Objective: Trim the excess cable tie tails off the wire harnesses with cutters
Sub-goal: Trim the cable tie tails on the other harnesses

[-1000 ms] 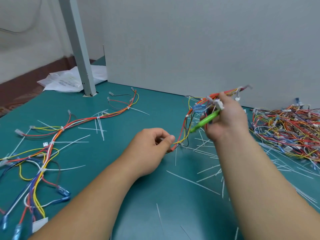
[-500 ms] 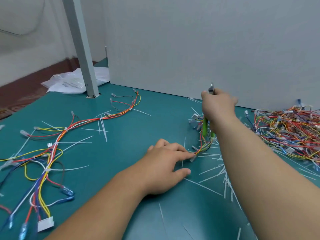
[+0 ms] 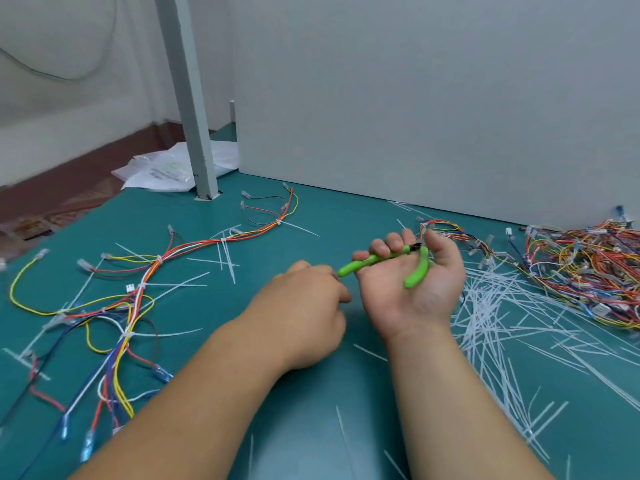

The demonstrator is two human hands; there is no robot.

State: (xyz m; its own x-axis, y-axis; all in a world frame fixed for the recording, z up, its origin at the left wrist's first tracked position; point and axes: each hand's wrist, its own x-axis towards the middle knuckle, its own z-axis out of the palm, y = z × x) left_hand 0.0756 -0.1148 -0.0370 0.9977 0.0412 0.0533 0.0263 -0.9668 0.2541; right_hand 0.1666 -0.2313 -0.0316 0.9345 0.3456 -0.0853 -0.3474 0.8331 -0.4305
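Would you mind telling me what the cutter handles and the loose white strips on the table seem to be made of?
Cutter handles: likely a soft plastic or rubber sleeve, bright green, smooth and matte with rounded ends. Loose white strips: probably nylon cable tie tails, thin, pale, mostly straight where they lie scattered on the teal table.

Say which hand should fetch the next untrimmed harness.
Left. The left hand carries no tool and sits nearer the untrimmed harness on the left; the right hand is occupied with the green cutters.
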